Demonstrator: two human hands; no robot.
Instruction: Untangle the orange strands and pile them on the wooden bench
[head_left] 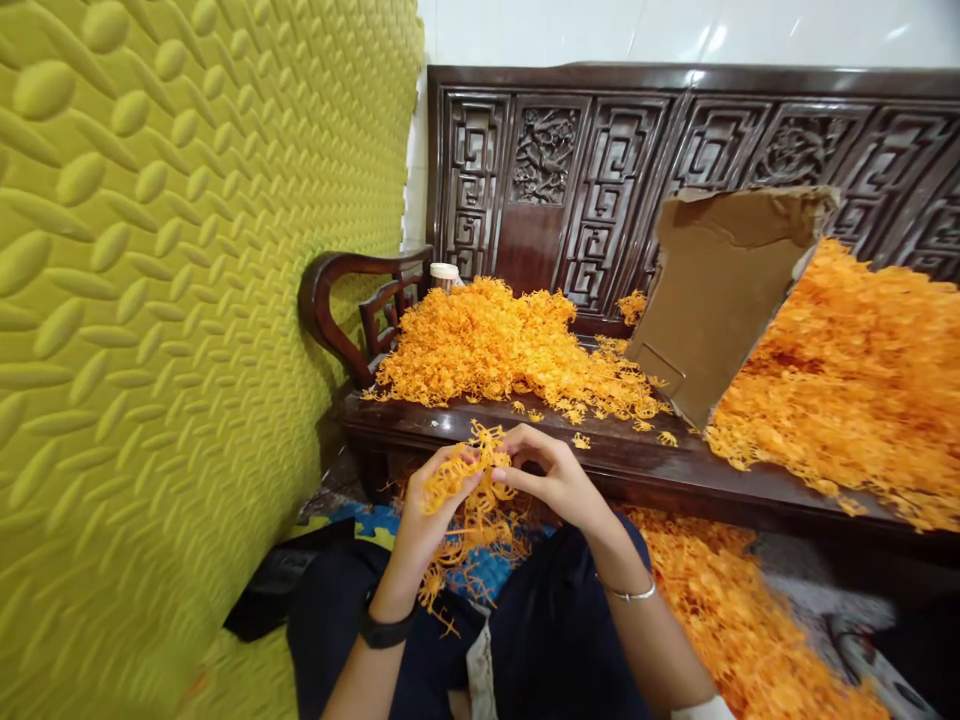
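My left hand (429, 510) is closed around a tangled bunch of orange plastic pieces (469, 500) that hangs down over my lap. My right hand (551, 472) pinches the top of the same bunch, fingertips meeting the left hand's. Both hands are just in front of the dark wooden bench (600, 455). A black band sits on the left wrist and a thin bracelet on the right.
A heap of orange pieces (502, 345) lies on the bench seat, and a larger heap (855, 380) on the right behind a leaning cardboard sheet (712, 290). More pieces cover the floor (727, 610). A yellow-green padded wall (150, 300) fills the left.
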